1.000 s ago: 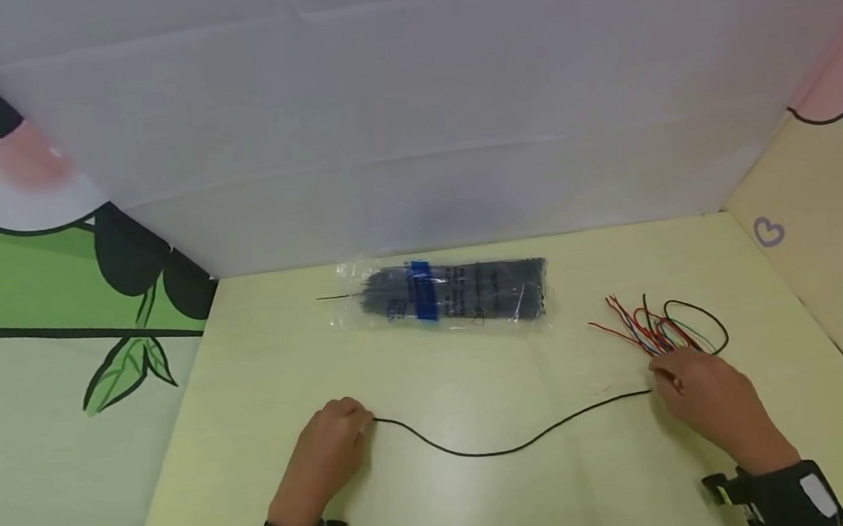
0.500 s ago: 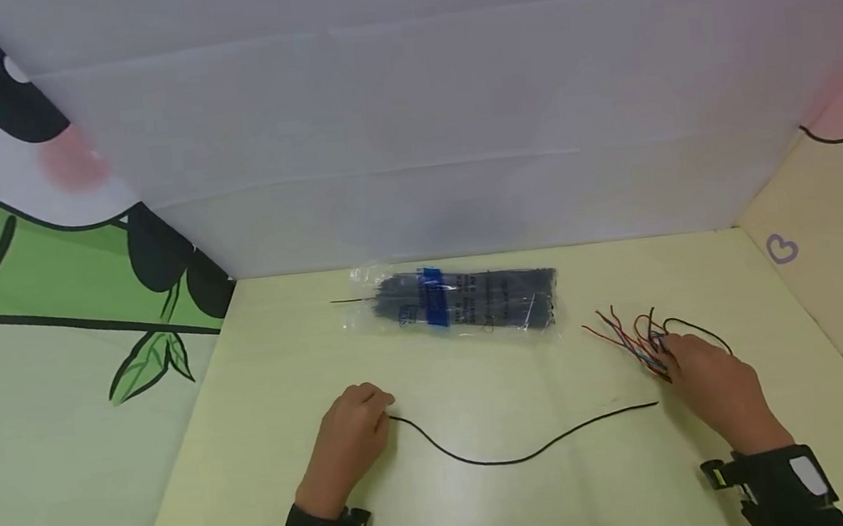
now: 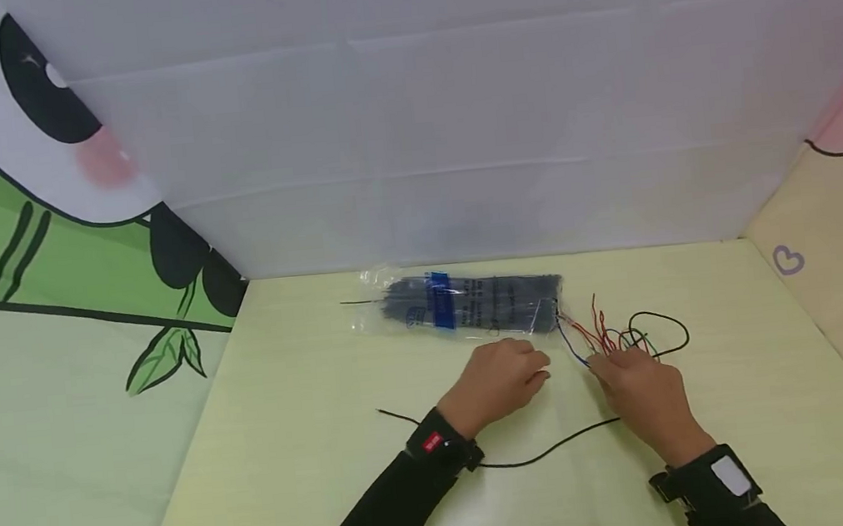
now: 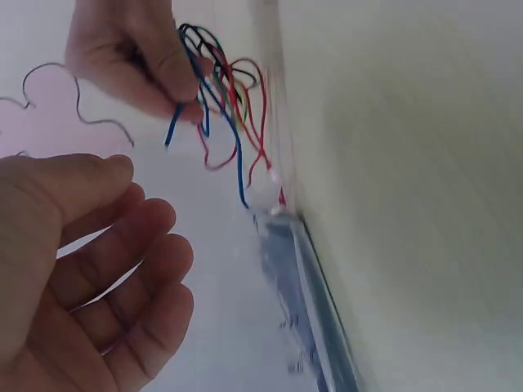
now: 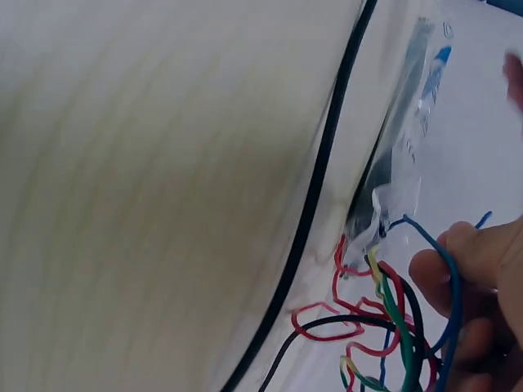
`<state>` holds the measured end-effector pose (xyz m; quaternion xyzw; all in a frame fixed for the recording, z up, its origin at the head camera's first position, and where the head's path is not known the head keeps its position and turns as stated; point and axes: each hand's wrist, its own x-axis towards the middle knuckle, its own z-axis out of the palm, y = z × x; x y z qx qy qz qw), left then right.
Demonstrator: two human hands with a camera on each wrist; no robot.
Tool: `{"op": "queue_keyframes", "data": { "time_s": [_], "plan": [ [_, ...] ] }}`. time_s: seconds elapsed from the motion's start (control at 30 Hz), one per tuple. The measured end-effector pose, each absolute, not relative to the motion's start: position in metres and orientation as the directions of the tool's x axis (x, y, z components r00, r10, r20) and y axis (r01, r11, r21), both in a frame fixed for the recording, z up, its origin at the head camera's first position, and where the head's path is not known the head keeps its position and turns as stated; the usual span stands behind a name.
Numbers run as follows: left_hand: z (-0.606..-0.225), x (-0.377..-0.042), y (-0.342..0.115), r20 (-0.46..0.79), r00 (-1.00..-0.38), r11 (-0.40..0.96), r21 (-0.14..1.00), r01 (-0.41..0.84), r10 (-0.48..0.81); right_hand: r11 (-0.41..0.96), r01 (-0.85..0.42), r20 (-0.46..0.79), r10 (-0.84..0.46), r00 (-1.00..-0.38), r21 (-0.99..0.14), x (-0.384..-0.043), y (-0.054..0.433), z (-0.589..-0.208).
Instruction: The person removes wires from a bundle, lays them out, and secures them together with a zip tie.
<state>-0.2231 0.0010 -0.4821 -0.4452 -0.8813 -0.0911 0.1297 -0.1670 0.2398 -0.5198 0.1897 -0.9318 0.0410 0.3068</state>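
In the head view my right hand [image 3: 647,398] grips a loose bundle of thin coloured wires [image 3: 612,352], red, blue, green and black, just right of the bag. The right wrist view shows the thumb and fingers [image 5: 462,265] around these wires, a blue one looping over them. My left hand [image 3: 503,377] hovers to the left of the bundle, fingers loosely curved and holding nothing, as the left wrist view also shows. A single black wire [image 3: 518,464] lies curved across the table, its middle hidden under my left forearm.
A clear plastic bag [image 3: 515,303] of thin dark strips, with a blue band, lies at the back of the table; one strip pokes out on its left. The wires' tips reach its right end. A pale wall [image 3: 417,130] rises behind the table [image 3: 310,365].
My left hand has left the black wire's left end and moved right, near the bundle. My right hand, which left the wire's right end, has lifted the bundle and shifted left.
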Motion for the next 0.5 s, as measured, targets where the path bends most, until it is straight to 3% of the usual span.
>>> {"op": "queue_keyframes", "data": {
  "time_s": [0.23, 0.5],
  "plan": [
    [-0.497, -0.232, 0.049, 0.245, -0.559, 0.585, -0.044, 0.810, 0.792, 0.917, -0.397, 0.611, -0.333, -0.718, 0.032, -0.167, 0.230, -0.532],
    [-0.501, -0.240, 0.040, 0.294, -0.505, 0.529, -0.002, 0.849, 0.812, 0.976, -0.217, 0.540, -0.191, -0.820, 0.016, -0.171, 0.239, -0.527]
  ]
}}
